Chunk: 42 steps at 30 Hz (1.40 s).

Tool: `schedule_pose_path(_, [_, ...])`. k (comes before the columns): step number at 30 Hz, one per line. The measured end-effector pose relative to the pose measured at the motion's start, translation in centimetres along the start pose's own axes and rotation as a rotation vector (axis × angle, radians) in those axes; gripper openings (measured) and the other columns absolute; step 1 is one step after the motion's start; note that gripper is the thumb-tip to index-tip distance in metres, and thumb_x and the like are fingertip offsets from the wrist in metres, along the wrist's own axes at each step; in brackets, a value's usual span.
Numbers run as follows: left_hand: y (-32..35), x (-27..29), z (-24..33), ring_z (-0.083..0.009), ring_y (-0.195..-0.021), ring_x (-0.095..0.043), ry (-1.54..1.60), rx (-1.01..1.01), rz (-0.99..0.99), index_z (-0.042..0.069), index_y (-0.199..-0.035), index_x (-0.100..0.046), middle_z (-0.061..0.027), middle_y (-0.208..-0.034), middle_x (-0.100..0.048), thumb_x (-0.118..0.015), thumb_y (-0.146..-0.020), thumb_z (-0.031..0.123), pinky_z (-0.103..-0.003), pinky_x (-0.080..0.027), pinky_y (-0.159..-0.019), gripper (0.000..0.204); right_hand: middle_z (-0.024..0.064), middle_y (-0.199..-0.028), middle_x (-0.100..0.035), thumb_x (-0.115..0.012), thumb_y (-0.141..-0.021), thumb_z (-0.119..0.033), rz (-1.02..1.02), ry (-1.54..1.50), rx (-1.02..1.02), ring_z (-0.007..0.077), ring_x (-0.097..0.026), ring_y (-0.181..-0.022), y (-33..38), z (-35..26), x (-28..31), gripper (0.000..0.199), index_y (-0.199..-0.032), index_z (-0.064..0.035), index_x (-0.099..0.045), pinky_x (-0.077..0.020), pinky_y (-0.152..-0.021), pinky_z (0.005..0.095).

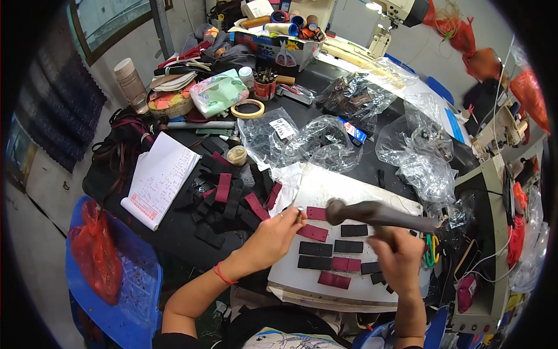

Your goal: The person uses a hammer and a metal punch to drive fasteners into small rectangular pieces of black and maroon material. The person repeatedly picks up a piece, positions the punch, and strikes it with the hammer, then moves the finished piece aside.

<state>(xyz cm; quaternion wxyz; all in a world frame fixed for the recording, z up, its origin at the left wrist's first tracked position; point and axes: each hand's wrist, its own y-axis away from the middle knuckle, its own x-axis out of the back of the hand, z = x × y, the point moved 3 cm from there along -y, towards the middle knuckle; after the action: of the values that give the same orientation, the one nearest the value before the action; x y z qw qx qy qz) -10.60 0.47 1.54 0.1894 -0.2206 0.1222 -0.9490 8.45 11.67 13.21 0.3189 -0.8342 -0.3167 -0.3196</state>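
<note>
- A clear plastic bag point(353, 96) near the far edge of the black table point(174, 232) held dark brown pieces, and 2 more clear bags point(421, 157) beside it lay crumpled, their contents too hard to make out.
- A small red tin point(264, 87) stood behind a roll of tape point(247, 109), holding what looked like pens or brushes.
- A cardboard box point(279, 43) at the back held rolls and spools of several colours.
- A shallow round basket point(170, 104) at the left held coloured scraps.
- Your left hand point(273, 235) reached in from the lower left, wrist bent, thumb and forefinger pinched on a small item at the edge of a maroon strip point(315, 213); what that item was could not be told.
- Your right hand point(398, 256) was raised above the white board point(302, 273), fingers wrapped tightly around the handle of a dark hammer point(372, 213), its head pointing left, just beside your left fingertips.
- The maroon strip lay on the white board with other black and maroon strips point(334, 256) set in rows.
- A heap of loose black and maroon strips point(226, 195) sat on the table left of the board, next to an open notebook point(160, 177).
</note>
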Motion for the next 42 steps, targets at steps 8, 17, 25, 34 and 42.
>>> schedule_pose_path(8, [-0.4, -0.6, 1.2, -0.0402, -0.073, -0.061, -0.142, 0.022, 0.112, 0.0, -0.103, -0.05, -0.0212, -0.081, -0.059, -0.056, -0.09, 0.003, -0.043, -0.049, -0.061, 0.015, 0.0117, -0.064, -0.06, -0.073, -0.082, -0.024, -0.16, 0.265, 0.174, 0.0302, -0.06, -0.054, -0.7, 0.4, -1.0, 0.026, -0.091, -0.0046, -0.058, -0.0453, -0.047, 0.0383])
schedule_pose_path(17, [0.4, -6.1, 1.2, -0.0177, -0.098, -0.064, 0.567, 0.3, -0.024, 0.001, -0.115, -0.046, -0.0108, -0.102, -0.063, -0.051, -0.098, 0.006, -0.029, -0.054, -0.084, 0.019, 0.0117, -0.074, -0.067, -0.075, -0.077, -0.012, -0.003, 0.152, -0.082, 0.0246, -0.065, -0.061, 5.0, 3.9, 2.5, 0.018, -0.091, -0.0024, -0.069, -0.0485, -0.057, 0.0313])
schedule_pose_path(25, [0.6, -6.6, 1.4, -0.0185, -0.1, -0.064, 0.509, 0.348, 0.025, 0.0, -0.112, -0.048, -0.0092, -0.103, -0.062, -0.051, -0.097, 0.005, -0.029, -0.055, -0.083, 0.016, 0.0129, -0.075, -0.067, -0.075, -0.078, -0.016, -0.11, 0.178, -0.176, 0.0258, -0.065, -0.062, 6.5, 6.1, 2.5, 0.021, -0.093, -0.0024, -0.069, -0.0491, -0.058, 0.0325])
schedule_pose_path(34, [0.8, -6.6, 2.7, -0.0254, -0.087, -0.068, 0.125, 0.08, -0.001, -0.001, -0.108, -0.053, -0.0143, -0.094, -0.065, -0.055, -0.091, -0.002, -0.032, -0.054, -0.074, 0.017, 0.0047, -0.062, -0.059, -0.067, -0.078, -0.002, 0.211, -0.11, -0.07, 0.0123, -0.054, -0.05, 4.5, 2.4, 5.0, 0.005, -0.083, -0.0002, -0.066, -0.0414, -0.048, 0.0247])
schedule_pose_path(42, [0.3, -6.9, 1.8, -0.024, -0.086, -0.068, 0.111, 0.157, 0.03, -0.002, -0.111, -0.048, -0.0145, -0.091, -0.065, -0.056, -0.092, 0.002, -0.032, -0.055, -0.072, 0.021, 0.0087, -0.067, -0.059, -0.072, -0.082, -0.026, -0.216, 0.296, 0.103, 0.0277, -0.06, -0.057, 4.1, 3.2, 2.0, 0.028, -0.083, -0.0057, -0.053, -0.0438, -0.047, 0.0368])
